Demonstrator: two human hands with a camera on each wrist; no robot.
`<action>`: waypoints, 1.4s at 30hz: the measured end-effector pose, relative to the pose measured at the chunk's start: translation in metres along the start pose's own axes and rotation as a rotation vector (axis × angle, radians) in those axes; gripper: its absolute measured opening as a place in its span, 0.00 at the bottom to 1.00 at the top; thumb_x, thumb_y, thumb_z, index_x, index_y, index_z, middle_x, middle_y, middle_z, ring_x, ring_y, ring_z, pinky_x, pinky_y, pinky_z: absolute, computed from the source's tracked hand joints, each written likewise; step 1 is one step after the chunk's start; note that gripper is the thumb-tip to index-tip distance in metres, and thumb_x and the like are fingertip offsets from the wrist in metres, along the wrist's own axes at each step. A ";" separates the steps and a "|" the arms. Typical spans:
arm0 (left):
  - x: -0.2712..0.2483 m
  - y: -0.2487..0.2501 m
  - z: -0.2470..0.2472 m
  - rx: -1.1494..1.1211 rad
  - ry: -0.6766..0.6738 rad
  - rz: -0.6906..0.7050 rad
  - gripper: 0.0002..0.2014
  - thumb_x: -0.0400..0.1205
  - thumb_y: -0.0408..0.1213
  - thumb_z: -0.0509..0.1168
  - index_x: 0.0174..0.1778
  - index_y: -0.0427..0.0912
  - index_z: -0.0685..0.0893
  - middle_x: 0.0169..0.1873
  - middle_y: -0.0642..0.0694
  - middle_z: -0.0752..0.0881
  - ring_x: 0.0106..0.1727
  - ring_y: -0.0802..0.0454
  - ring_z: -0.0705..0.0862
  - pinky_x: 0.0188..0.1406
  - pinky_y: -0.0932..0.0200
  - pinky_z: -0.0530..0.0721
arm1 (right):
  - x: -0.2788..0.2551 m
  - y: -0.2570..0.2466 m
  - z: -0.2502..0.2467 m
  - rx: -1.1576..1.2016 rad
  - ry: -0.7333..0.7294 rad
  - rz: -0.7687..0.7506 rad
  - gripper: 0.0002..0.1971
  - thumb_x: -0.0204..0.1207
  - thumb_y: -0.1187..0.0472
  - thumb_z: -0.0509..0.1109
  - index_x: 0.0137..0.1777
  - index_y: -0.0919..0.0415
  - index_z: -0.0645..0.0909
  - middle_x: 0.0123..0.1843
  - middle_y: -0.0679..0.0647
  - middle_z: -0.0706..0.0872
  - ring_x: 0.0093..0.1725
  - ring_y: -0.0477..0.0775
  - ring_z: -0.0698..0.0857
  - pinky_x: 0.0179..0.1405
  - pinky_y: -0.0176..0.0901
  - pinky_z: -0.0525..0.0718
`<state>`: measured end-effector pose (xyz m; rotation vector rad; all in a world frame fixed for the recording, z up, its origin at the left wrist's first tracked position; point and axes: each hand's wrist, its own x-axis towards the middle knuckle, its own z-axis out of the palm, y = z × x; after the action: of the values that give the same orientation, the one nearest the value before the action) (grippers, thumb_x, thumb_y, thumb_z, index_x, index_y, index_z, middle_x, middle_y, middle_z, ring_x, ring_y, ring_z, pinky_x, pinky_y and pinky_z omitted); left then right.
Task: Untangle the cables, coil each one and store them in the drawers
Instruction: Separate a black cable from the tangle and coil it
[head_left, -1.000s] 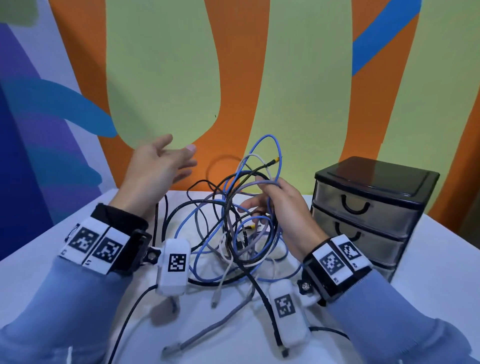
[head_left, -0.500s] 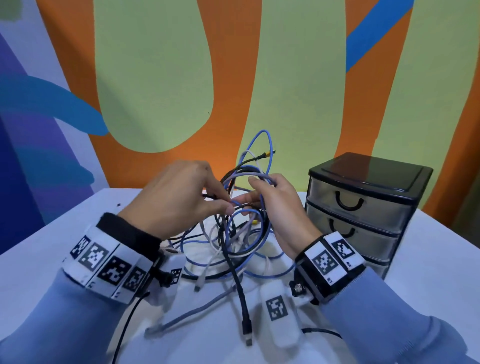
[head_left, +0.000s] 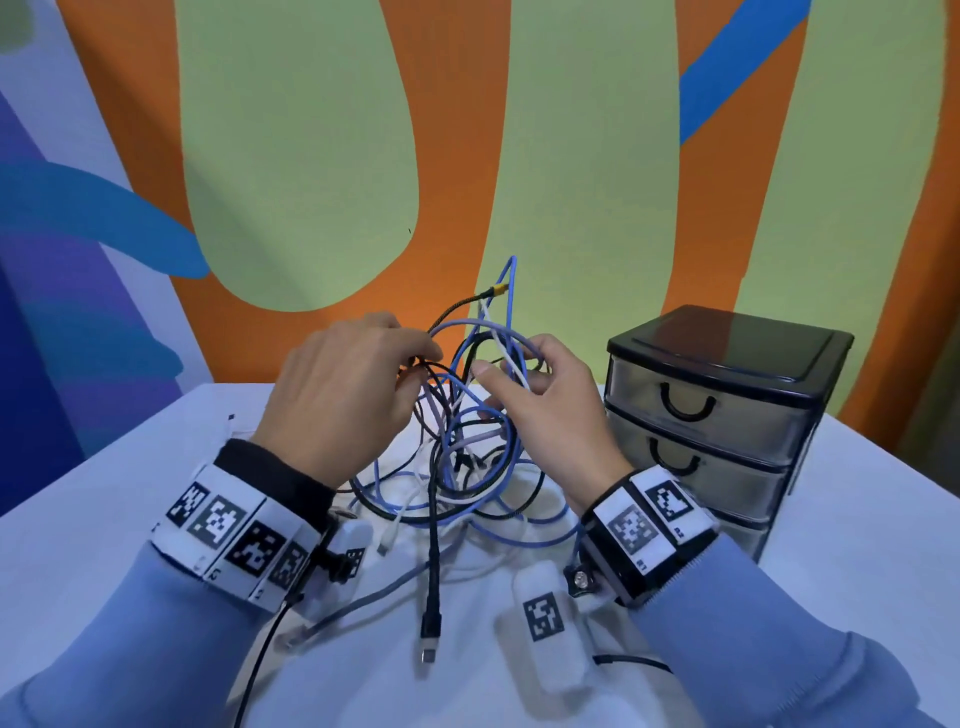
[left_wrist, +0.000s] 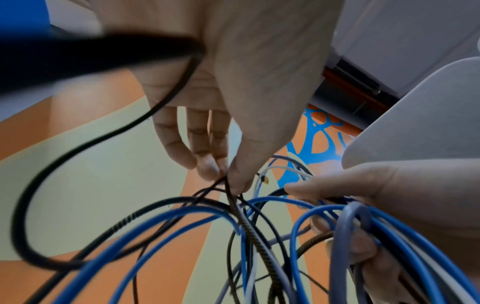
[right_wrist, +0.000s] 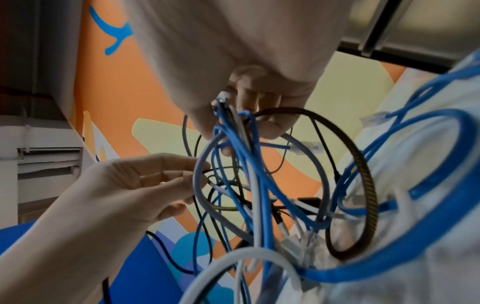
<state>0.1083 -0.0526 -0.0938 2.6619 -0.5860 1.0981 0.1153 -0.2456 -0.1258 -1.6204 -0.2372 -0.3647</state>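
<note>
A tangle of cables (head_left: 467, 457), blue, grey, white and black, is lifted partly off the white table (head_left: 130, 493). My right hand (head_left: 524, 387) grips a bunch of the blue and grey loops (right_wrist: 233, 127) near the top. My left hand (head_left: 415, 358) pinches a black braided cable (left_wrist: 233, 197) between thumb and fingertips just left of the bunch. A braided end with a yellow plug (head_left: 500, 291) sticks up above both hands. A black cable with a USB plug (head_left: 431, 623) hangs down onto the table.
A small black drawer unit (head_left: 727, 410) with translucent drawers, all closed, stands on the table just right of my right hand. A painted wall rises close behind the table. A grey cable end (head_left: 296, 636) lies near my left forearm.
My left hand came in from the open position at the left and took hold of a black cable in the tangle. The right hand kept its hold on the bunch.
</note>
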 end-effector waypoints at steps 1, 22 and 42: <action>0.000 0.000 0.000 0.008 0.010 -0.008 0.09 0.85 0.43 0.75 0.57 0.62 0.92 0.48 0.56 0.85 0.45 0.42 0.88 0.38 0.46 0.84 | 0.001 0.000 0.000 0.001 0.006 0.007 0.15 0.83 0.53 0.78 0.58 0.61 0.78 0.38 0.69 0.88 0.35 0.53 0.92 0.33 0.46 0.85; 0.013 -0.041 -0.022 -0.830 0.686 -0.390 0.04 0.92 0.32 0.63 0.60 0.42 0.81 0.39 0.47 0.85 0.34 0.54 0.86 0.42 0.54 0.89 | -0.001 -0.001 -0.002 -0.145 0.125 0.032 0.23 0.80 0.58 0.77 0.69 0.40 0.73 0.58 0.50 0.80 0.50 0.53 0.86 0.56 0.66 0.89; 0.010 -0.018 -0.044 -0.805 0.952 -0.099 0.06 0.93 0.36 0.65 0.60 0.38 0.83 0.45 0.36 0.87 0.36 0.45 0.86 0.31 0.52 0.78 | 0.005 0.018 0.001 -0.609 -0.221 -0.272 0.07 0.89 0.52 0.64 0.52 0.49 0.82 0.45 0.48 0.89 0.48 0.55 0.86 0.52 0.62 0.85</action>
<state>0.0948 -0.0243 -0.0566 1.2813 -0.5118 1.4902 0.1265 -0.2465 -0.1412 -2.2406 -0.5576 -0.4965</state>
